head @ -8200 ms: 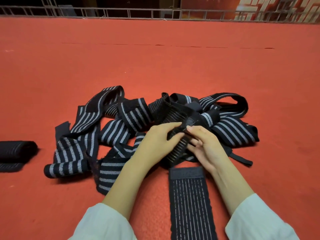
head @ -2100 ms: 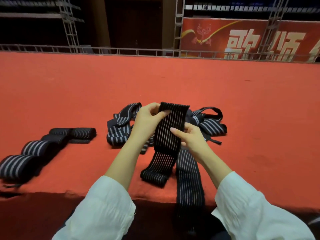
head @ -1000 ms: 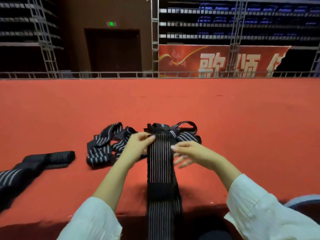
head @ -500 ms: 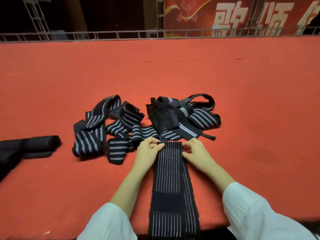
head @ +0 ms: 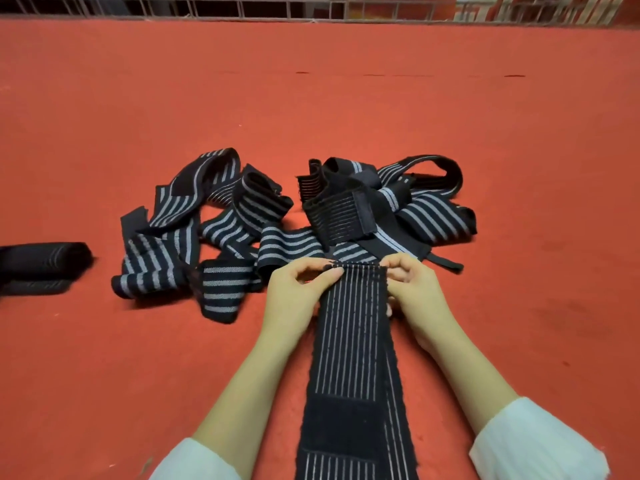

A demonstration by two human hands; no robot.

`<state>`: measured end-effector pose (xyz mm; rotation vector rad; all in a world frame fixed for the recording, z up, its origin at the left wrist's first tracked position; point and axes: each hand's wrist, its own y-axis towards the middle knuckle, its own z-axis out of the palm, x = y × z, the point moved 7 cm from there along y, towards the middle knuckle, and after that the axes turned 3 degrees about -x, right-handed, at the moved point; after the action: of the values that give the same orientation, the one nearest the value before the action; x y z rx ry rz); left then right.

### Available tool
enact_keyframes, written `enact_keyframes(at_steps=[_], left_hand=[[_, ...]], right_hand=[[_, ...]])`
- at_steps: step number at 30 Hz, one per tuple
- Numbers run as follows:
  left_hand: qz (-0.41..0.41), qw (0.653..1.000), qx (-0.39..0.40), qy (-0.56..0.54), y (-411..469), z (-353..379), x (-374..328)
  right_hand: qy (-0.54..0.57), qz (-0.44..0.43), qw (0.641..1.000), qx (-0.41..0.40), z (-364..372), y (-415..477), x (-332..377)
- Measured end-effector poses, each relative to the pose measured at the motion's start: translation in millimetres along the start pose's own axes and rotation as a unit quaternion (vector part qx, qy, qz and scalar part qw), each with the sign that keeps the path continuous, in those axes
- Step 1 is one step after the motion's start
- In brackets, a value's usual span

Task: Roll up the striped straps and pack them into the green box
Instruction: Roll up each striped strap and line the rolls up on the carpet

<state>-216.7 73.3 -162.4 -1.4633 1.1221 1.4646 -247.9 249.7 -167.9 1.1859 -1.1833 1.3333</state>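
Note:
A long black strap with thin white stripes (head: 353, 341) lies flat on the red carpet, running from the bottom edge of the view away from me. My left hand (head: 294, 296) pinches its far left corner, and my right hand (head: 412, 292) pinches the far right corner. Beyond my hands sits a tangled pile of several black-and-white striped straps (head: 242, 230). A rolled-up strap (head: 41, 266) lies at the far left. The green box is not in view.
The red carpet (head: 519, 168) stretches wide on all sides of the pile. A metal railing (head: 242, 8) runs along the carpet's far edge. White sleeves cover both my forearms near the bottom of the view.
The strap, held up in the air earlier, now lies flat on the carpet. Both hands have come down to its far end and pinch the corners. The camera has tilted downward.

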Motion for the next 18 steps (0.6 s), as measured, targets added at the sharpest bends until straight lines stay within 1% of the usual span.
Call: enact_keyframes(at_steps=[5,10,15,18], left_hand=[[-0.036,0.997,-0.005,-0.069,-3,0,2],[-0.066,0.99,-0.012,-0.122,-5,1,6],[-0.058,0.99,-0.031,-0.121,-4,0,9],[-0.054,0.99,-0.046,-0.119,-4,-2,10]], right_hand=[[0.049,0.014,0.999,0.013,3,-3,2],[0.058,0.02,0.998,0.022,6,-5,5],[0.059,0.021,0.997,0.052,12,-5,6],[0.095,0.029,0.992,0.075,16,-7,7]])
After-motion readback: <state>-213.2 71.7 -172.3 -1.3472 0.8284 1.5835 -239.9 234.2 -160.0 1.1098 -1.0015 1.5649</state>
